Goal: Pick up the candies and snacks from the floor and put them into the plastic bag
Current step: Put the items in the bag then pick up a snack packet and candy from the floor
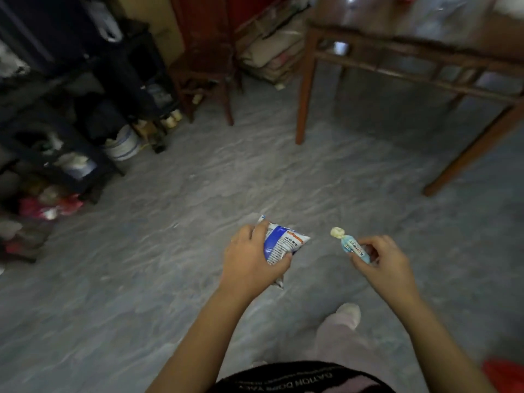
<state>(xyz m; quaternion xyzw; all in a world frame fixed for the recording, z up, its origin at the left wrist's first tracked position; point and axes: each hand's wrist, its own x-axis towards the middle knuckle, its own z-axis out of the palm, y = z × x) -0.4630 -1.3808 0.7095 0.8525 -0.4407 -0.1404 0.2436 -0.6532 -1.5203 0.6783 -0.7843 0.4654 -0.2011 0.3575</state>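
My left hand [251, 259] grips a white and blue snack packet [283, 242] with an orange logo, held above the grey floor in the lower middle of the view. My right hand [382, 259] pinches a small light-blue wrapped candy [353, 246] whose twisted pale-yellow end points up and left. The two hands are side by side, a short gap apart. No plastic bag for the snacks shows near the hands.
A wooden table [397, 49] stands at the upper right, its legs on the floor. A wooden chair [207, 69] stands at the back middle. Dark shelves [71, 109] with clutter and a white bucket [123, 144] fill the left. My foot [348, 313] is below the hands.
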